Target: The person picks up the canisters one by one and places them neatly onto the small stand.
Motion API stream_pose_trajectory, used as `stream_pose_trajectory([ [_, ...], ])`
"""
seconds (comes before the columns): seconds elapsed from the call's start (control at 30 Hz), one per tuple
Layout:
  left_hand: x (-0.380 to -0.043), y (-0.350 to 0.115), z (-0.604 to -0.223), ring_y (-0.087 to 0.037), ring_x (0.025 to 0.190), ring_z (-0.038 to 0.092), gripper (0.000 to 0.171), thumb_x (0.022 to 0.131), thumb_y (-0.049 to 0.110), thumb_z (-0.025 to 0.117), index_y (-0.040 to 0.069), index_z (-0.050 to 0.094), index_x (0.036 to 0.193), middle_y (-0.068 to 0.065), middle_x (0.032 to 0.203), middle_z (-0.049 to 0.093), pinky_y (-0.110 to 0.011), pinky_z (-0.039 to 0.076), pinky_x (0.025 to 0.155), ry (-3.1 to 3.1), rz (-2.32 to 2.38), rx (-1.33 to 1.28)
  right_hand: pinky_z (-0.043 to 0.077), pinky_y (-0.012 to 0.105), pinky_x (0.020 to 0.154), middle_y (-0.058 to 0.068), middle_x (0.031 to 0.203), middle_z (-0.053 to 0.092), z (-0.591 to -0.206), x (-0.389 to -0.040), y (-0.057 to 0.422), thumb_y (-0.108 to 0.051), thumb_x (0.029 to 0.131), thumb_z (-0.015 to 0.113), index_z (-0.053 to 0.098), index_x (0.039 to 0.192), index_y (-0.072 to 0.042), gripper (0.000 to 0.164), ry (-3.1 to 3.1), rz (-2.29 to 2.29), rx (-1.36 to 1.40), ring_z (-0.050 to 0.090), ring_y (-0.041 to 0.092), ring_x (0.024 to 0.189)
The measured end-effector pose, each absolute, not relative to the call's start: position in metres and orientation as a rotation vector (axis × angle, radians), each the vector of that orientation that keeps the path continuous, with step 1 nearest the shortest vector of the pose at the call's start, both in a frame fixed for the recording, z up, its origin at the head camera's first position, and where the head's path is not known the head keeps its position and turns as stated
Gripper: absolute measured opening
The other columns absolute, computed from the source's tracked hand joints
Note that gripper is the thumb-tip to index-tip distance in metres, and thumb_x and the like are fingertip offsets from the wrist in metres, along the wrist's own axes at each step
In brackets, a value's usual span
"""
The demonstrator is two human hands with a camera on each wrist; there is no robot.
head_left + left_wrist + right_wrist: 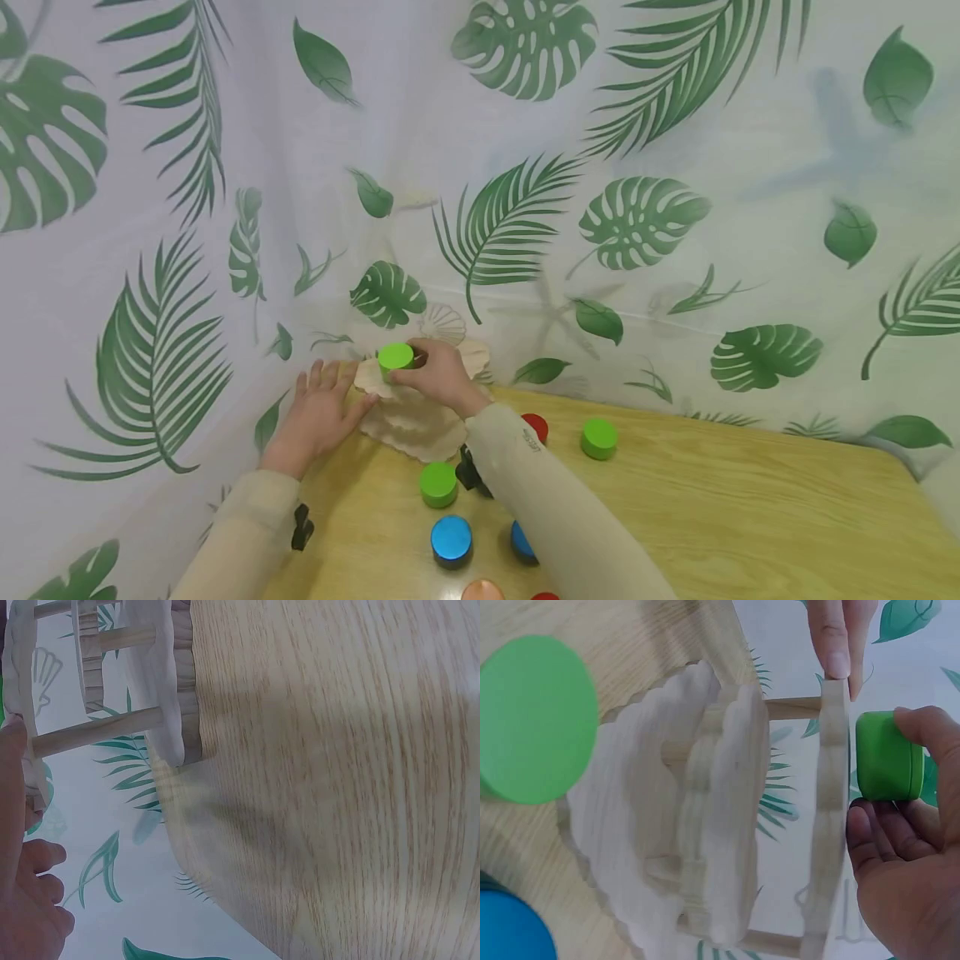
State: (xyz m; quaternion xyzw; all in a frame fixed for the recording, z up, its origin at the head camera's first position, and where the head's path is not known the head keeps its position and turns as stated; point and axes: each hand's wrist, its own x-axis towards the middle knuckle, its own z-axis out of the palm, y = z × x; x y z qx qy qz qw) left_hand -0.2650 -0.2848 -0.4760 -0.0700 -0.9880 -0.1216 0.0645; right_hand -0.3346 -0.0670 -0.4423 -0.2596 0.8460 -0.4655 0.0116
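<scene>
A pale wooden tiered stand with scalloped boards stands at the back corner of the table. My right hand pinches a green round tin at the stand's top board. The right wrist view shows the tin on its side in the picture, thumb on one edge and fingers on the other; a thin gap seems to part it from the board. My left hand is at the stand's left, fingers spread, thumb and a finger touching the top board's edge.
On the wooden table stand other round tins: a green tin before the stand, another green tin, a red tin, a blue tin and an orange tin. Leaf-printed cloth hangs behind and at left.
</scene>
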Motion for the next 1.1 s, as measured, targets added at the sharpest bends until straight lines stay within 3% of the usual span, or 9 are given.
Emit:
stream_pose_trajectory([
  [0.3,-0.265,-0.282,-0.475,-0.06,0.156,0.016,0.08,0.11,0.056,0.043,0.0,0.029,0.165,-0.037,0.166,0.029,-0.075,0.012,0.126,-2.991,-0.388,-0.204,0.057,0.024,0.083,0.009,0.108,0.078,-0.437,-0.334,-0.084,-0.023,0.088,0.084,0.075,0.115,-0.006,0.033,2.671,-1.388,-0.805,0.071,0.018,0.095],
  [0.73,-0.268,-0.287,-0.475,-0.06,0.156,0.018,0.081,0.109,0.057,0.045,-0.001,0.03,0.164,-0.037,0.166,0.03,-0.074,0.016,0.126,-2.984,-0.358,-0.201,0.046,0.022,0.073,0.009,0.101,0.074,-0.441,-0.335,-0.096,-0.027,0.089,0.082,0.075,0.12,-0.007,0.038,2.698,-1.391,-0.791,0.057,0.013,0.086],
  [1.1,-0.268,-0.286,-0.476,-0.06,0.156,0.017,0.081,0.109,0.056,0.045,-0.003,0.032,0.163,-0.036,0.166,0.029,-0.073,0.015,0.126,-2.998,-0.366,-0.19,0.049,0.023,0.076,0.007,0.104,0.076,-0.446,-0.335,-0.098,-0.029,0.089,0.082,0.074,0.12,-0.009,0.038,2.719,-1.355,-0.858,0.059,0.014,0.086],
])
